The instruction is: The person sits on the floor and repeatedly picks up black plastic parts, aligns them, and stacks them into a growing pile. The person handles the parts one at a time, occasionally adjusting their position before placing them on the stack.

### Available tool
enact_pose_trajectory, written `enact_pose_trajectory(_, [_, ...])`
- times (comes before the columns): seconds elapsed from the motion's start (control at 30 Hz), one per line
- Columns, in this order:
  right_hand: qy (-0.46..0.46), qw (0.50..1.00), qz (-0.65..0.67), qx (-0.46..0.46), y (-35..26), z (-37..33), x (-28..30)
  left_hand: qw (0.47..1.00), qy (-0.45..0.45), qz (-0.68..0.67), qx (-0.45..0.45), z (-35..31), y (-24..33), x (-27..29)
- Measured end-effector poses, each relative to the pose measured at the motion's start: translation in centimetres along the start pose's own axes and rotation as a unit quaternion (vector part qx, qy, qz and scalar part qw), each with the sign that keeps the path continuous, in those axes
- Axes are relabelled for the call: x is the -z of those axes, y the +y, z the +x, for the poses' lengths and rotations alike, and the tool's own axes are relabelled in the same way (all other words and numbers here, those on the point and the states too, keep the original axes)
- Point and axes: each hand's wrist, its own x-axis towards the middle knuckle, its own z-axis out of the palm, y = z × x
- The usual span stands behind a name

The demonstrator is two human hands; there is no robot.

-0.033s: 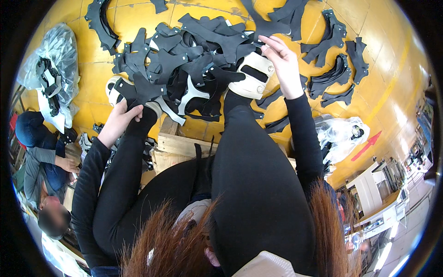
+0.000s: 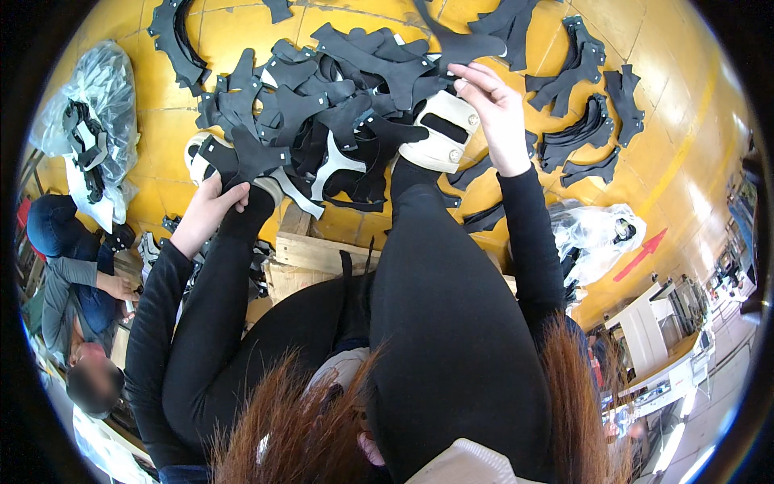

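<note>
My left hand (image 2: pixel 211 208) is closed at the lower edge of a dark Y-shaped cut piece (image 2: pixel 260 155), close above my left white shoe (image 2: pixel 196 153). The thumb lies across; the curled fingers are partly hidden. My right hand (image 2: pixel 492 105) reaches forward past my right white shoe (image 2: pixel 451 129). Its fingertips meet the near end of a long curved black cut piece (image 2: pixel 468 42), which looks raised; the pinch itself is hard to see. Between both shoes spreads a jumbled heap of black cut pieces (image 2: pixel 322 89), some with pale undersides.
Sorted stacks of black pieces (image 2: pixel 576 139) lie on the yellow floor at right, another stack (image 2: pixel 179 44) far left. Clear plastic bags (image 2: pixel 105 97) stand on the left and right. A wooden pallet-like seat (image 2: pixel 310 256) is under me. Another person (image 2: pixel 72 298) sits at left.
The long curved black piece by my right fingertips has tilted slightly to the left and away. My right hand has barely shifted, and my left hand stays where it was.
</note>
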Motion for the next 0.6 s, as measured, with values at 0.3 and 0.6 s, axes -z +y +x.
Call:
enact_pose_trajectory(0.3, [-0.379, 0.913, 0.052, 0.144, -6.2, -1.1, -0.6, 1.000, -0.002, -0.018, -0.008, 0.4, 0.3, -0.3])
enact_pose_trajectory(0.6, [-0.191, 0.927, -0.311, 0.086, 0.9, -0.1, -2.9, 1.000, 0.002, -0.027, 0.000, 0.5, 0.1, -0.3])
